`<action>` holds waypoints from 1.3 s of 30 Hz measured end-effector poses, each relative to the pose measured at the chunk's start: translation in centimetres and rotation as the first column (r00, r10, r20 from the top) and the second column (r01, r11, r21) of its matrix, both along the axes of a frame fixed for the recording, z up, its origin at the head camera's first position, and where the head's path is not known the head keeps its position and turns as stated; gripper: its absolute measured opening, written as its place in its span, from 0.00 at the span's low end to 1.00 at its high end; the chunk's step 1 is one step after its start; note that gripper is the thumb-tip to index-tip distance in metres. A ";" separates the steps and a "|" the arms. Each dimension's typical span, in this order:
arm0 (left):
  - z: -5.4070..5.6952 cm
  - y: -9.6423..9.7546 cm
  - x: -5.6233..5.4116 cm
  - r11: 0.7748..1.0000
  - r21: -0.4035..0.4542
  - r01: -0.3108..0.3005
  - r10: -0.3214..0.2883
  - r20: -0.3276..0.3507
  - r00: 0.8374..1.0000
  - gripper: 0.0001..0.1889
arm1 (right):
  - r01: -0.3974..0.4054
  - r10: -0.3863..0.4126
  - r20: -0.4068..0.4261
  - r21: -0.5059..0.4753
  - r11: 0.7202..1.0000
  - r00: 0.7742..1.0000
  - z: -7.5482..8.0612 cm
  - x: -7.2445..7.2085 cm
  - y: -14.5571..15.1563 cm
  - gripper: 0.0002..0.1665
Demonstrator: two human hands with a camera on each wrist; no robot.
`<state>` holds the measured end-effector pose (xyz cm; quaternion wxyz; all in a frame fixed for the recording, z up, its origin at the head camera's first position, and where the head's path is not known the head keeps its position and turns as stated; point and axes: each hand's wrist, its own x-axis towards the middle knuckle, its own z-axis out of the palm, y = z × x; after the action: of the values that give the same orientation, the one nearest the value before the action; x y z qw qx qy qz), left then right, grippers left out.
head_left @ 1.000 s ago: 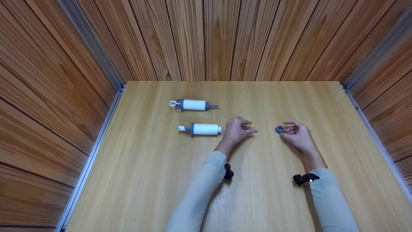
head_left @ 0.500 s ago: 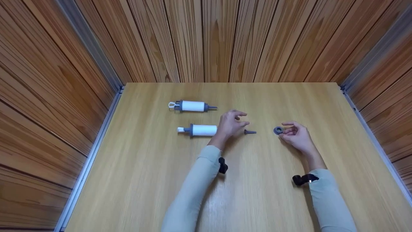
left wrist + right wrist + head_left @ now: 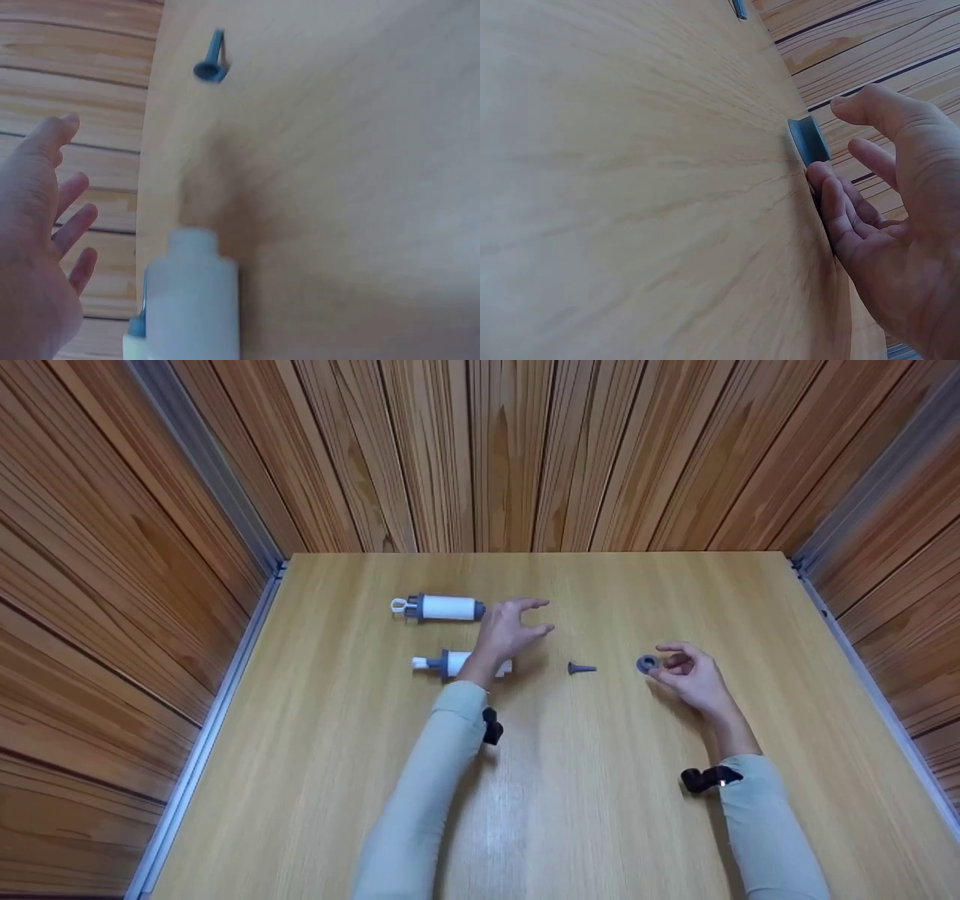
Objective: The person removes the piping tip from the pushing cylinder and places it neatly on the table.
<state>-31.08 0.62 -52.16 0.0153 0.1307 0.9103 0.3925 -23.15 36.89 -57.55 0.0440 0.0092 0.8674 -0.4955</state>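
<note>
My left hand [image 3: 504, 631] hovers with thumb and fingers spread, holding nothing. Beneath its wrist lies a syringe-like tool [image 3: 447, 663] with a white barrel and grey flange, partly covered by the forearm. A second such tool [image 3: 448, 607] lies behind it, its slim grey tip hidden by the hand. In the left wrist view, the white barrel [image 3: 193, 311] ends in a narrower neck. A small grey flared nozzle [image 3: 581, 667] lies on the table between the hands. My right hand [image 3: 691, 675] has a fingertip at the edge of a grey ring [image 3: 808, 140], its upper fingers apart from it.
The wooden tabletop [image 3: 570, 795] runs back to a wood-panelled wall [image 3: 510, 457]. Panelled walls with metal edge rails [image 3: 217, 720] stand on the left and right. A black wrist camera [image 3: 492, 726] sits on the left sleeve, another on the right.
My left hand has let go of the grey nozzle, which now lies on the table, and has moved left and back over the syringe-like tools. The right hand has hardly moved.
</note>
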 end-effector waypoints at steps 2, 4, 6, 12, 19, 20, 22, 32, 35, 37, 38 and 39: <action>0.1 -0.7 -0.4 1.000 -0.025 -0.004 0.003 -0.014 1.000 0.25 | -0.002 0.002 0.006 -0.002 1.000 1.000 0.1 0.1 -0.1 0.34; 0.3 -1.4 -0.7 0.999 -0.045 -0.009 0.008 -0.022 1.000 0.26 | -0.001 0.001 0.011 0.000 1.000 1.000 0.2 0.2 -0.1 0.34; 0.4 -2.0 -1.0 0.998 -0.059 -0.018 0.017 -0.023 1.000 0.26 | 0.000 0.000 0.008 0.008 1.000 1.000 0.2 0.2 -0.1 0.34; 0.8 -3.8 -1.7 0.994 -0.100 -0.050 0.049 -0.008 0.999 0.27 | 0.000 0.000 -0.010 -0.001 1.000 1.000 -0.2 -0.1 0.0 0.34; 0.8 -6.1 -2.4 0.989 -0.095 -0.114 0.117 0.023 0.993 0.30 | -0.001 0.000 -0.032 -0.027 1.000 0.999 -0.4 0.2 0.2 0.35; 0.8 -6.5 -2.4 0.988 -0.089 -0.124 0.126 0.023 0.992 0.30 | 0.003 -0.004 -0.036 -0.029 1.000 0.999 -0.5 0.2 0.2 0.35; 0.6 -7.1 -2.6 0.986 -0.091 -0.142 0.144 0.019 0.989 0.30 | 0.009 -0.011 -0.043 -0.034 0.999 0.999 -0.4 0.4 0.2 0.36; 0.1 -9.5 -2.8 0.979 -0.074 -0.190 0.191 0.001 0.982 0.28 | 0.025 -0.047 -0.128 -0.168 0.985 0.991 0.4 0.8 0.3 0.33; 0.0 -10.0 -2.8 0.979 -0.059 -0.195 0.195 0.000 0.981 0.28 | 0.023 -0.051 -0.168 -0.167 0.986 0.985 0.7 0.8 0.3 0.31; -0.2 -10.4 -2.8 0.979 -0.077 -0.191 0.191 -0.004 0.982 0.28 | 0.022 -0.055 -0.193 -0.170 0.985 0.980 1.0 0.9 0.1 0.30; -0.3 -10.6 -2.9 0.978 -0.093 -0.188 0.188 -0.013 0.982 0.28 | 0.023 -0.060 -0.205 -0.179 0.984 0.977 1.2 0.9 0.0 0.29; -0.3 -10.8 -2.9 0.976 -0.108 -0.187 0.186 -0.020 0.982 0.28 | 0.023 -0.064 -0.217 -0.187 0.982 0.974 1.4 0.9 -0.2 0.29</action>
<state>-33.95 -10.20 -52.49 -0.0187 0.0456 0.9387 0.3413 -22.22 36.68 -56.15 -0.0634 -0.0310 0.8171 -0.5722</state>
